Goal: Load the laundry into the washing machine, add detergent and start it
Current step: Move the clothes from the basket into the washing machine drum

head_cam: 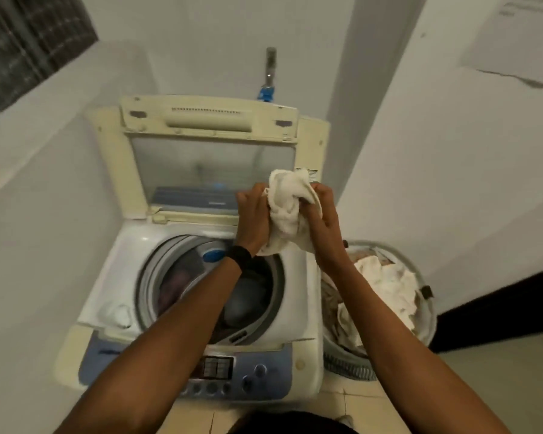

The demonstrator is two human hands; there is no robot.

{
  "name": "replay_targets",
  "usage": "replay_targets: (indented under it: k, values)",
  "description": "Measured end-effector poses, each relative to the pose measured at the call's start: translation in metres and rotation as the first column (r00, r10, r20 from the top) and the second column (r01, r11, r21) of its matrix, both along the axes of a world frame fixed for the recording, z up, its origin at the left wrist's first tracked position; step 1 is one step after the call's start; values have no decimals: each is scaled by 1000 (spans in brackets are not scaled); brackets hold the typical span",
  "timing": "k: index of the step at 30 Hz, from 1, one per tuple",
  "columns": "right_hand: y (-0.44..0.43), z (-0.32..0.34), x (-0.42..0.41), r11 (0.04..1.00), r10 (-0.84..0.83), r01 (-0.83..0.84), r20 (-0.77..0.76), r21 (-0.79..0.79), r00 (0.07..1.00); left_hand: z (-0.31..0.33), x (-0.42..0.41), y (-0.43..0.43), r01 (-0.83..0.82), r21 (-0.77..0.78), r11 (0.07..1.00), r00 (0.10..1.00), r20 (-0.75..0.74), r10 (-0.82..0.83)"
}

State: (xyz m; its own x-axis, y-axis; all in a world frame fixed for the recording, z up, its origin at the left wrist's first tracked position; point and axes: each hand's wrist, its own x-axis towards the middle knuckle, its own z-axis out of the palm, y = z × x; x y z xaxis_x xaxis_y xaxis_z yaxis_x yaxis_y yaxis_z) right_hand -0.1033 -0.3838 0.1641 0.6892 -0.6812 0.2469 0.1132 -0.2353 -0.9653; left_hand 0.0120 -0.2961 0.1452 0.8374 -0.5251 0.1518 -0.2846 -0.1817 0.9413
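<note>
**A white cloth [287,208] bunched over the drum [152,277]**

Both arms reach forward. The left hand [252,218] and right hand [324,221] are raised side by side, each grip clenched on the crumpled cloth above the drum's back rim. The washing machine [298,296] has its lid [138,170] standing open, and dark clothes [176,289] lie inside. A laundry basket [433,311] of pale garments [389,286] stands just right of the machine.

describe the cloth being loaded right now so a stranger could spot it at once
Find the top-loading washing machine with its lid raised. Above the right side of its open drum, the left hand and right hand grip a crumpled white cloth. Unlike the pale laundry lying in the basket alongside, it is held aloft.
</note>
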Motion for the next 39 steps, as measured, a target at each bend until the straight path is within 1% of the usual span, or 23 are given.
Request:
replay_targets:
  k: [2,3,5,6,9,10,11,13,15,18,20,23,26,29,33,36,39]
  values:
    - [19,-10,22,996,75,-76,-10,-45,997,-8,16,31,-33,50,998,998,-59,36]
    - [27,-16,33,993,102,-103,-12,-61,995,-13,24,44,-75,49,996,994,-80,79]
    - [43,-27,49,985,151,-153,-32,-84,988,-23,35,66,-146,36,989,986,-71,148]
    - [50,-33,55,980,174,-178,-53,-89,983,-26,39,77,-169,58,984,982,-76,173]
    - [63,-48,70,971,198,-212,-131,-108,971,-32,51,104,-178,165,970,981,-52,189]
    - [66,-52,75,962,230,-252,-181,-105,956,-33,56,113,-160,223,962,984,-40,173]
    - [69,-56,81,945,290,-318,-254,-75,923,-36,63,122,-148,290,945,986,-34,165]
    - [75,-63,91,888,434,-459,-401,35,807,-41,71,137,-155,423,893,983,-21,180]
    - [78,-67,97,840,506,-536,-480,85,717,-46,76,146,-181,491,852,977,-11,214]
    - [83,-70,98,807,551,-582,-477,99,685,-50,74,146,-207,502,840,973,15,230]
    - [82,-69,94,791,568,-605,-469,87,676,-51,71,143,-208,482,851,974,24,225]
    - [71,-69,83,817,544,-570,-439,85,714,-51,65,133,-189,445,876,980,32,195]
    - [51,-69,69,852,474,-523,-451,21,756,-51,61,114,-154,412,898,988,55,144]
    - [26,-68,48,893,403,-449,-425,-8,810,-51,51,83,-97,381,920,994,85,69]
    - [-14,-66,13,959,245,-281,-393,-36,886,-54,23,24,45,359,932,990,108,-89]
    - [-42,-65,-18,983,144,-176,-397,-45,906,-56,-3,-15,154,370,916,978,75,-195]
    - [-68,-69,-58,999,4,-21,-404,-38,915,-60,-32,-49,280,394,875,947,33,-318]
